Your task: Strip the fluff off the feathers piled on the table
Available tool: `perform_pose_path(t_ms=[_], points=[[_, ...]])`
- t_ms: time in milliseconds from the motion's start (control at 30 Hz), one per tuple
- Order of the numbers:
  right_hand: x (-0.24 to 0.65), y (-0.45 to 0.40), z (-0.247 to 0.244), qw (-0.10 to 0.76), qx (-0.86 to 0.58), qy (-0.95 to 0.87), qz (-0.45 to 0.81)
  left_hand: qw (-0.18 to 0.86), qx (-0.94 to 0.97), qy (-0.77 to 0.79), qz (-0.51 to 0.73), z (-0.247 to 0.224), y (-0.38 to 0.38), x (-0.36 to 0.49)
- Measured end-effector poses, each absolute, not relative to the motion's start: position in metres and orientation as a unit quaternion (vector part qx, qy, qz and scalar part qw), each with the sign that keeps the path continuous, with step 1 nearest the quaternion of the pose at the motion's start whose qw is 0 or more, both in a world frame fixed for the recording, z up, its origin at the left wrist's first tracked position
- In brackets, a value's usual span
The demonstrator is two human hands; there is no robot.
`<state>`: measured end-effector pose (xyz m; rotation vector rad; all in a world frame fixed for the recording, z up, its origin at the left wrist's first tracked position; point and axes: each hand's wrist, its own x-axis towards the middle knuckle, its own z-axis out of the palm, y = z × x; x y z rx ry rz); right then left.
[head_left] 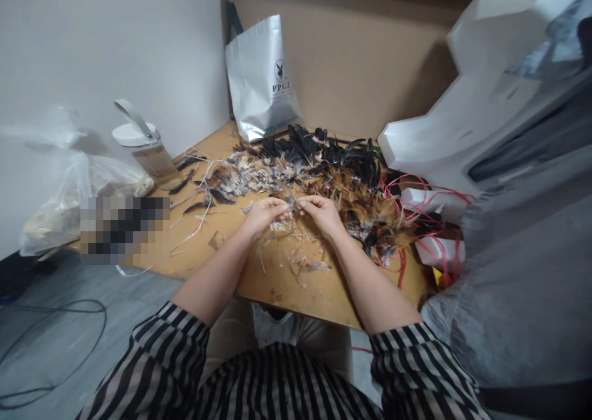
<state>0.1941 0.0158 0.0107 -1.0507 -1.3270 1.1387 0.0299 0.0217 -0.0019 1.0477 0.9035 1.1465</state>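
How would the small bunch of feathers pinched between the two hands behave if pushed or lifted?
The feathers between the left hand and right hand look thin and wispy, so probably very light and floppy. Loose bits scattered on the table suggest they scatter easily when pushed.

1. Both forearms reach forward from striped short sleeves over the near edge of the worktop (324,296), bare from above the elbow down.
2. The forearms slant inward, so the two hands meet near the middle of the worktop.
3. The left hand (264,213) is curled, knuckles up, its fingertips pinched together and pointing right.
4. The right hand (324,213) mirrors it, knuckles up, fingertips pinched and pointing left.
5. The fingertips of the two hands are just beside each other, almost touching.
6. Both wrists are held low, close over the worktop surface.
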Motion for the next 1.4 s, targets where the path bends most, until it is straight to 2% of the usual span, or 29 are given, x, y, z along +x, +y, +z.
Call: perform_pose_path(t_ms=[233,467,667,1100,1400], points=[[0.205,0.016,0.012,0.457,-0.478,-0.598,0.453,0.639,0.428,0.394,0.504,-0.004,0.025,0.029],[0.207,0.015,0.014,0.428,-0.497,-0.611,0.443,0.672,0.392,0.363,0.512,-0.004,0.026,0.027],[0.195,0.019,0.006,0.486,-0.486,-0.581,0.436,0.685,0.387,0.351,0.507,-0.006,0.027,0.025],[0.173,0.021,0.011,0.466,-0.461,-0.502,0.564,0.697,0.397,0.331,0.497,-0.008,0.027,0.025],[0.183,0.021,0.011,0.493,-0.39,-0.464,0.625,0.727,0.347,0.291,0.515,-0.007,0.031,0.022]])
